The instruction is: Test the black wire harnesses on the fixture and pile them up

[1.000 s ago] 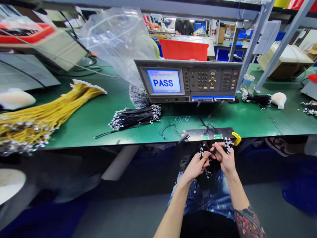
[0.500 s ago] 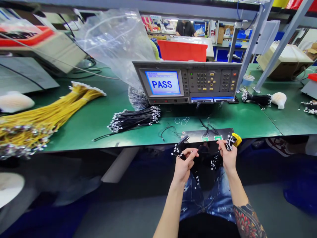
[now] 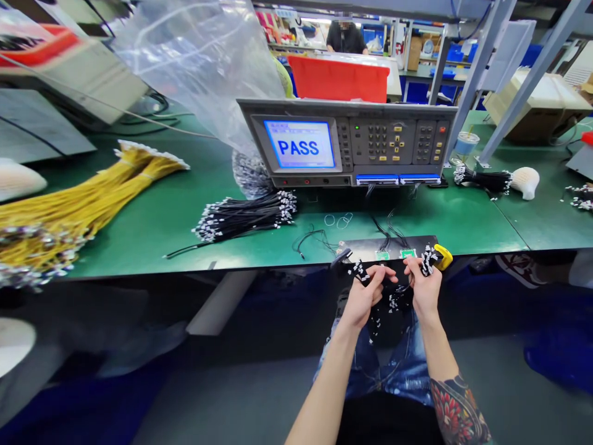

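Note:
Closed around a bundle of black cables, my left hand (image 3: pixel 365 296) is just below the table's front edge; white connectors (image 3: pixel 358 271) stick out above it. My right hand (image 3: pixel 425 289) is closed on another black cable bundle, whose white connectors (image 3: pixel 428 259) show beside a yellow object (image 3: pixel 443 257). Both hands are close together but apart. Just beyond them lies a black fixture (image 3: pixel 361 246) with two green boards (image 3: pixel 407 254). Behind it stands a tester (image 3: pixel 347 145) whose screen (image 3: pixel 299 146) reads PASS. More cable ends hang below the hands.
On the green table (image 3: pixel 259 254) lie a black cable bundle (image 3: pixel 245 216), yellow cables (image 3: pixel 97 191) and rubber bands (image 3: pixel 344 220). To the right are a smaller black bundle (image 3: pixel 486 178) and a cup (image 3: pixel 466 145). A person (image 3: pixel 345 38) is beyond a red bin (image 3: pixel 340 79).
My left hand has moved right, closer to my right hand, with its cable bundle. My right hand stays near the right board. The view has shifted slightly.

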Tool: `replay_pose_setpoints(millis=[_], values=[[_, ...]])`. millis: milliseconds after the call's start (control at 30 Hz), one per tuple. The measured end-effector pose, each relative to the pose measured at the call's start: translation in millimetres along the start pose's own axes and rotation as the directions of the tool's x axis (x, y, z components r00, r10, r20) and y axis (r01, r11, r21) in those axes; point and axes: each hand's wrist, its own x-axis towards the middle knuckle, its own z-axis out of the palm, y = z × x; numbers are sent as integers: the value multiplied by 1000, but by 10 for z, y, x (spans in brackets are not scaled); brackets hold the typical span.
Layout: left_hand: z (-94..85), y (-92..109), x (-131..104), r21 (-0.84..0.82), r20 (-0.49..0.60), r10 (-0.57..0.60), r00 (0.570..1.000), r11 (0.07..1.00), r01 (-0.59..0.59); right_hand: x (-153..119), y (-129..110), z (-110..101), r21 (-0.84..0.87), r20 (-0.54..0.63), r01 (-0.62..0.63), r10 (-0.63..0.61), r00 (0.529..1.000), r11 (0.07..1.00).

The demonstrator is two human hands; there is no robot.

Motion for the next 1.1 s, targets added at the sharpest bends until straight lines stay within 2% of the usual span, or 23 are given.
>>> replay_pose_setpoints(millis=[133, 333, 567, 733, 800, 933, 1033, 1100], values=[[53, -79, 99, 70, -101, 69, 993, 996, -62, -19, -5, 5, 6, 8, -5, 4, 1000, 1000], [53, -145, 166, 215, -220, 215, 951, 962, -168, -19, -20, 11, 17, 11, 3, -4, 1000, 1000], [135, -152, 180, 214, -322, 229, 919, 963, -165, 12, 56, -38, -14, 43, -8, 8, 999, 1000], [198, -139, 187, 167, -381, 207, 901, 974, -153, 13, 95, -45, -47, 25, 68, -67, 997, 997], [198, -126, 192, 157, -377, 192, 906, 977, -141, 19, 95, -48, -53, 28, 68, -67, 997, 996], [156, -90, 201, 167, -341, 169, 925, 979, -117, 63, 82, -91, -54, 97, -13, 18, 995, 998], [104, -43, 171, 200, -283, 188, 941, 971, -133, 74, 13, -142, -56, 210, -70, 80, 974, 996], [61, 0, 115, 226, -190, 152, 970, 968, -107, 56, -78, -182, -58, 317, -107, 119, 941, 993]])
